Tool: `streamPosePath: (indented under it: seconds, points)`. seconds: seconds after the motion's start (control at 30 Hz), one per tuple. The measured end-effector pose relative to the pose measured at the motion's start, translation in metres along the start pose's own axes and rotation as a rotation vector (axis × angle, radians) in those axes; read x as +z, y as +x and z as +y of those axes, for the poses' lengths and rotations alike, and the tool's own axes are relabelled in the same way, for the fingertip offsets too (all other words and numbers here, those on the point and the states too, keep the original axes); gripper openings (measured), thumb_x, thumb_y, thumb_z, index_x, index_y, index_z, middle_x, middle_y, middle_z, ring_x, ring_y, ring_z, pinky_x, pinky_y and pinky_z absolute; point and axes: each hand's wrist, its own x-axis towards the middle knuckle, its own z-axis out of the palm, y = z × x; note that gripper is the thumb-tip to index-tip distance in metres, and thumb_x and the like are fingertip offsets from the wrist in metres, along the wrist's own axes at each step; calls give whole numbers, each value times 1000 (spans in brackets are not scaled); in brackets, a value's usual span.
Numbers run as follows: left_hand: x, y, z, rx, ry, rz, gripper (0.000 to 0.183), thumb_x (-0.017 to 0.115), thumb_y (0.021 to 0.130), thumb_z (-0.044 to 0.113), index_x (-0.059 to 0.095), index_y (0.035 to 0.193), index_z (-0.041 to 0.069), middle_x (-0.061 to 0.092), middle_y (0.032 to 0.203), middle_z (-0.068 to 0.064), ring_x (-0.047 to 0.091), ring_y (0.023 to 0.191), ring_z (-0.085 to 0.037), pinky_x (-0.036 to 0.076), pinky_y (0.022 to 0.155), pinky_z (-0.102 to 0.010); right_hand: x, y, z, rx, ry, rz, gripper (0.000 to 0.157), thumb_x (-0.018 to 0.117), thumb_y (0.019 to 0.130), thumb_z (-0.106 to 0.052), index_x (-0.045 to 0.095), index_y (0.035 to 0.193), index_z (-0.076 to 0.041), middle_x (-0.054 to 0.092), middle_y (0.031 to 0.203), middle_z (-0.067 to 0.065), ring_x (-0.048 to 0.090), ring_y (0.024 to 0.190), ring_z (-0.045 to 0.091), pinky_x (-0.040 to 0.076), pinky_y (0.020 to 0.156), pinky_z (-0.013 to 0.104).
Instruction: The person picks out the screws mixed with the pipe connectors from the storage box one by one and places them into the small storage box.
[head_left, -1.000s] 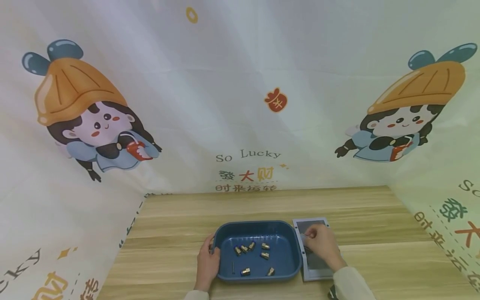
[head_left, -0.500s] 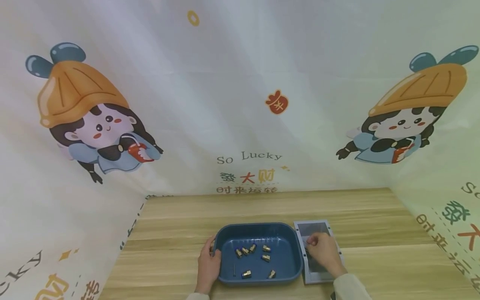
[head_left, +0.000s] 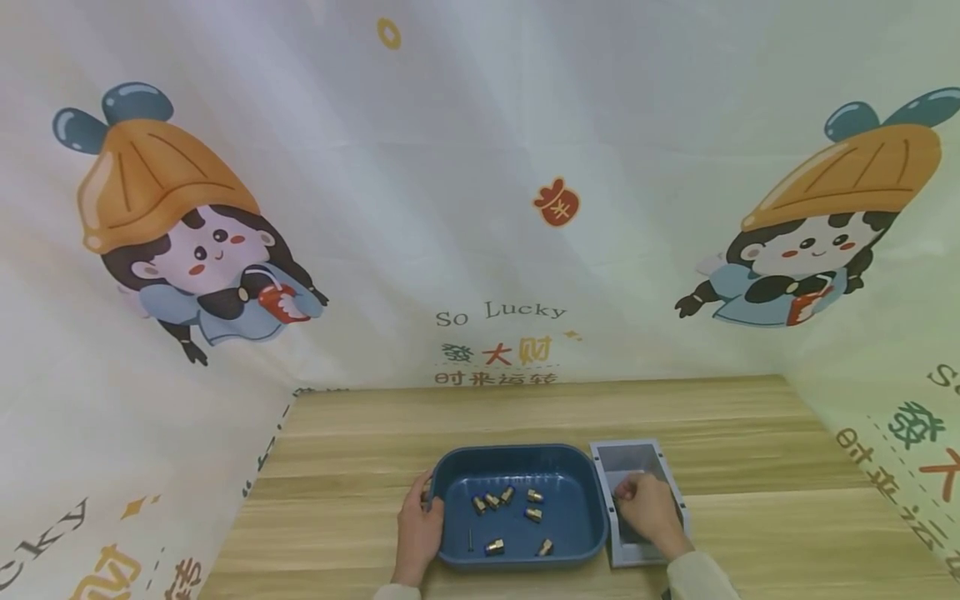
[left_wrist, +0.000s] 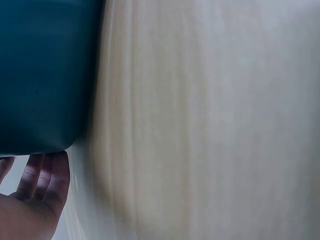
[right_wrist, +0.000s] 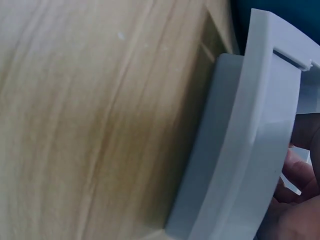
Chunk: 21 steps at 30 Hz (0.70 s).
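In the head view my left hand [head_left: 419,530] holds the left end of a blue tray [head_left: 525,562], thumb at the rim and fingers along the outside. The left wrist view shows those fingers [left_wrist: 59,175] against the tray's wall [left_wrist: 45,85]. Several brass fittings [head_left: 495,547], some with blue ends, lie in the tray beside one thin screw or nail [head_left: 471,540]. My right hand [head_left: 651,508] is over and partly inside a grey rectangular box [head_left: 637,553], fingers curled. Behind the box's pale wall [right_wrist: 240,150], the right wrist view hides what, if anything, the fingers hold.
The box stands close against the tray's right side on a wood-grain table [head_left: 360,433]. A cloth backdrop [head_left: 480,167] printed with cartoon figures rises behind the table and at both sides. A small dark object shows near the right sleeve [head_left: 701,575].
The right hand has moved slightly down and nearer the front of the box, its fingers now lower. The box's interior looks lighter and its inner walls show. The left hand stays on the tray.
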Motion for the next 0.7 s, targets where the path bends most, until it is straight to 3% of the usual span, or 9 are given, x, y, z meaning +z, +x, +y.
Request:
streamPosePath:
  seconds: [0.27,0.7]
  points:
    - [0,1,1,-8,3,6,43,47,83,4,47,126,7,57,95,-15,51,74,-19,42,60,-28,2,-2,4,14,-5,-41,9,57,62,1,63,65,-5,59,59,3,51,55,15,43,53,32]
    - [2,3,-3,-25,13,2,44,47,83,5,47,127,8,56,96,-14,50,74,-18,41,60,-28,3,-2,5,2,5,-15,13,56,60,3,64,66,-5,61,61,3,54,57,16,44,54,33]
